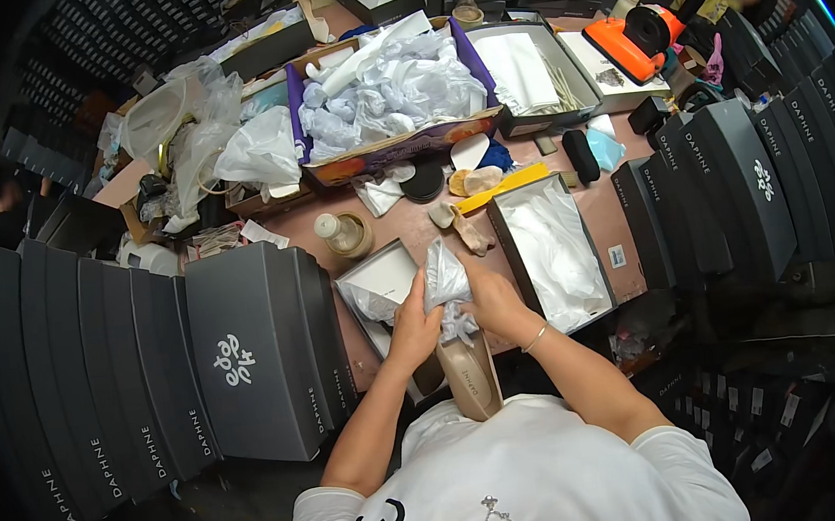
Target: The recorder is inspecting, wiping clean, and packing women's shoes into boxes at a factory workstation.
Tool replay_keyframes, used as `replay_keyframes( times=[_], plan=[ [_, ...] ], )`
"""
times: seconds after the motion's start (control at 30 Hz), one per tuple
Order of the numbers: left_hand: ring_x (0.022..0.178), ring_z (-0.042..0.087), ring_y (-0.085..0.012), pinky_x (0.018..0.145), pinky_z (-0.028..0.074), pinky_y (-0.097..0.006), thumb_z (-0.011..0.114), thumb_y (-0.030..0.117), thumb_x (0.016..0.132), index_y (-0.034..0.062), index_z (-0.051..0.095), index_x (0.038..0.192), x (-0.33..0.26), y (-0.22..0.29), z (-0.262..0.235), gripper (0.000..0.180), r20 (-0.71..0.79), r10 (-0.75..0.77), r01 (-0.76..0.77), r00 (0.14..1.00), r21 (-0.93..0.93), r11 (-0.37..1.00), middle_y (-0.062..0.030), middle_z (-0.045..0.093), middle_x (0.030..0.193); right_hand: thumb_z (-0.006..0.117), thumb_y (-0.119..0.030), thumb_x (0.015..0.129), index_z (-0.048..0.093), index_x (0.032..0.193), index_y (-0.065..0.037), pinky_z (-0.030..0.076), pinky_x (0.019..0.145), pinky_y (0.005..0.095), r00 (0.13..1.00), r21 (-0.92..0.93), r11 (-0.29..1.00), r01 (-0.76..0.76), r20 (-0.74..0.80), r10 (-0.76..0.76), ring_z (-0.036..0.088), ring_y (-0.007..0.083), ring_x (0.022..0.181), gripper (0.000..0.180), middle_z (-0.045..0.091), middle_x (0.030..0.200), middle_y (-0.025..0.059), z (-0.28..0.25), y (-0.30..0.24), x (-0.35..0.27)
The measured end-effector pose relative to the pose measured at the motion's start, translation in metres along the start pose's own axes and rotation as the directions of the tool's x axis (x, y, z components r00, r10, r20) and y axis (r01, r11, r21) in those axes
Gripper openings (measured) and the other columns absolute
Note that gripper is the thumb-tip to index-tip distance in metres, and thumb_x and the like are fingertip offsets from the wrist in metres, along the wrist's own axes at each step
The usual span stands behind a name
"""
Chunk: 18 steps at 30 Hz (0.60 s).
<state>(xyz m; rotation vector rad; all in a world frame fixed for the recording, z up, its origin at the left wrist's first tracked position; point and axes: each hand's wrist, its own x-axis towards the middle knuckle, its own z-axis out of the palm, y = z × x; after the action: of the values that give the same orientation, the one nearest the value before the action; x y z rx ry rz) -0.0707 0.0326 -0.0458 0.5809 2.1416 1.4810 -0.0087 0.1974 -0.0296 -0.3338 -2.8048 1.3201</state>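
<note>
A beige shoe [469,381] points its toe away from me, its heel end close to my white shirt. Thin whitish wrapping [445,276] covers the toe end, and crumpled tissue [458,324] bunches at the shoe's opening. From the left side my left hand [413,321] is closed around the wrapped front. My right hand [492,299], a thin bracelet at its wrist, grips the same part from the right. Beneath and left of the hands lies an open grey shoebox [353,302] with white paper. Another open shoebox [601,283] on the right holds white tissue paper [549,248].
Dark shoeboxes stand in rows at left [245,347] and right [722,186]. Beyond my hands are a purple carton [408,161] of crumpled tissue, a jar [343,234], a yellow strip-shaped tool [503,188], sponges [475,180] and an orange tape dispenser [626,44].
</note>
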Motion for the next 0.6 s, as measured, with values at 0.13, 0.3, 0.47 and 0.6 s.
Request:
replay_keyframes(
  times=[0.13, 0.3, 0.47, 0.6],
  plan=[
    [0.111, 0.059, -0.0319, 0.093, 0.045, -0.037, 0.054, 0.000, 0.082, 0.0090, 0.030, 0.145, -0.002, -0.001, -0.003, 0.068, -0.017, -0.018, 0.017, 1.000, -0.048, 0.999, -0.0236, 0.060, 0.117, 0.070, -0.009, 0.072, 0.045, 0.125, 0.003, 0.047, 0.080, 0.0488, 0.997, -0.020, 0.999, -0.039, 0.072, 0.041, 0.057, 0.0468, 0.092, 0.060, 0.061, 0.097, 0.0281, 0.018, -0.001, 0.008],
    [0.113, 0.058, -0.0312, 0.094, 0.044, -0.037, 0.053, 0.000, 0.082, 0.0070, 0.030, 0.144, -0.005, -0.009, -0.001, 0.066, -0.049, -0.072, 0.069, 0.996, -0.065, 0.995, -0.0234, 0.059, 0.118, 0.069, -0.009, 0.071, 0.043, 0.128, 0.003, 0.041, 0.096, 0.0427, 0.984, 0.241, 0.958, 0.158, 0.042, -0.173, 0.050, 0.0448, 0.112, 0.063, 0.053, 0.118, 0.0296, 0.001, 0.000, -0.005],
    [0.117, 0.054, -0.0326, 0.098, 0.041, -0.038, 0.054, 0.000, 0.081, 0.0054, 0.025, 0.146, -0.005, -0.005, 0.001, 0.071, 0.034, -0.043, 0.047, 0.998, -0.121, 0.992, -0.0243, 0.055, 0.124, 0.066, -0.009, 0.072, 0.049, 0.121, 0.001, 0.045, 0.089, 0.0460, 0.984, 0.017, 0.994, -0.108, 0.142, 0.104, 0.055, 0.0430, 0.105, 0.053, 0.056, 0.114, 0.0290, 0.012, -0.002, 0.008],
    [0.119, 0.051, -0.0370, 0.101, 0.039, -0.040, 0.056, 0.002, 0.076, 0.0052, 0.018, 0.147, -0.008, -0.002, 0.000, 0.082, -0.073, 0.145, -0.127, 0.987, 0.208, 0.970, -0.0235, 0.052, 0.125, 0.061, -0.008, 0.074, 0.051, 0.112, 0.002, 0.046, 0.084, 0.0478, 0.981, -0.012, 0.990, -0.144, 0.131, 0.144, 0.057, 0.0439, 0.099, 0.041, 0.057, 0.107, 0.0291, 0.016, -0.001, 0.010]
  ],
)
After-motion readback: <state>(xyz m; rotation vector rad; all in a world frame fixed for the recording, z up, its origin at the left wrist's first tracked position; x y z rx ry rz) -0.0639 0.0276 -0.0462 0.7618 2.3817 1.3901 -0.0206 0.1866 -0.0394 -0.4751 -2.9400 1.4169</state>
